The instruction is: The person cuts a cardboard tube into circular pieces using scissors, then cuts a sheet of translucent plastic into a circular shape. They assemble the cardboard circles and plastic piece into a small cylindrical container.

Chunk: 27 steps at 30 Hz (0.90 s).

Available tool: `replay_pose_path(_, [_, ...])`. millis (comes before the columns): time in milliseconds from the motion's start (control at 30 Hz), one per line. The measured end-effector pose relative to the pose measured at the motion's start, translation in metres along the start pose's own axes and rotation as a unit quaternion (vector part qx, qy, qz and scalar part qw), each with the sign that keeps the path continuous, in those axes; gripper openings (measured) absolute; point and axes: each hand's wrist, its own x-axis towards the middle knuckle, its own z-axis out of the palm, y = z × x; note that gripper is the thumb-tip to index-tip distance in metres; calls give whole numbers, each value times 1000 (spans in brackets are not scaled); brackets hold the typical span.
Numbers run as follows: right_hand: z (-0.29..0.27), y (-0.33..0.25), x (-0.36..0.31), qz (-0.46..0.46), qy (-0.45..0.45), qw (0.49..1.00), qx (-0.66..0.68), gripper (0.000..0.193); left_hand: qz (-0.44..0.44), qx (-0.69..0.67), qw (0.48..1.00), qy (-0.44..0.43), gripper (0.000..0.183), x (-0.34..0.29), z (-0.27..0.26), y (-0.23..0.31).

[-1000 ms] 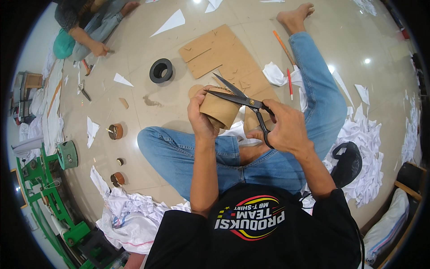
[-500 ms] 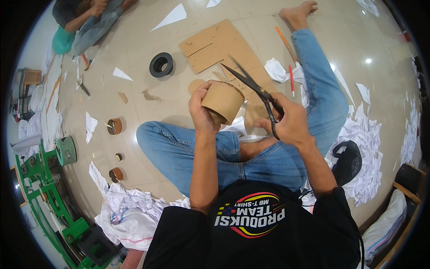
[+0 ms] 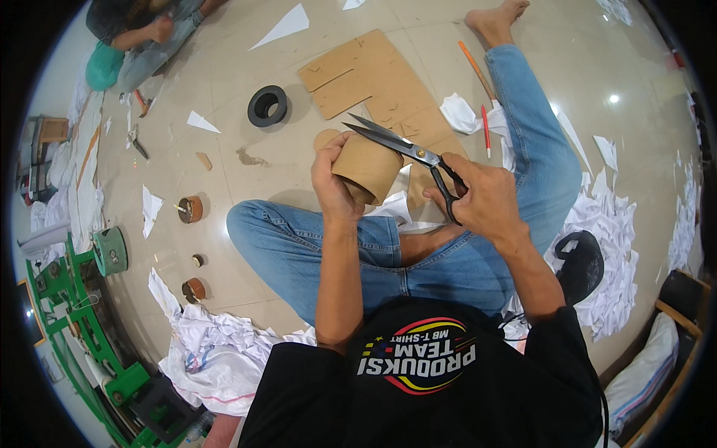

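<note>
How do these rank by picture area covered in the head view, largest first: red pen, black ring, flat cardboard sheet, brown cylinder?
1. Flat cardboard sheet
2. Brown cylinder; being held up probably makes it look bigger, so its true size against the ring is unsure
3. Black ring
4. Red pen

The head view comes from a head-worn wide fisheye, the left of a side-by-side pair, and looks steeply down past the black shirt point(image 3: 426, 418) at the lower edge to the tiled floor point(image 3: 224, 164). The left hand point(image 3: 334, 179) and right hand point(image 3: 485, 196) sit at close range around mid-picture; the bare foot point(image 3: 499, 21) lies farther off by the top edge. The view is upright and unmirrored, and the green frame point(image 3: 131, 384) at far left bends along the dark rim
</note>
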Motion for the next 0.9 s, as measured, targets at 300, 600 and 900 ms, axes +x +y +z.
replay_pose_path(300, [-8,-13,-3,41,42,996,69,88,-48,-124,987,93,44,-1,11,-8])
replay_pose_path(600, [1,-17,-6,15,14,999,47,86,-41,-145,983,108,41,-5,14,-7])
replay_pose_path(900, [9,-3,-9,-10,34,999,13,60,-37,-126,986,102,38,-3,7,-7])
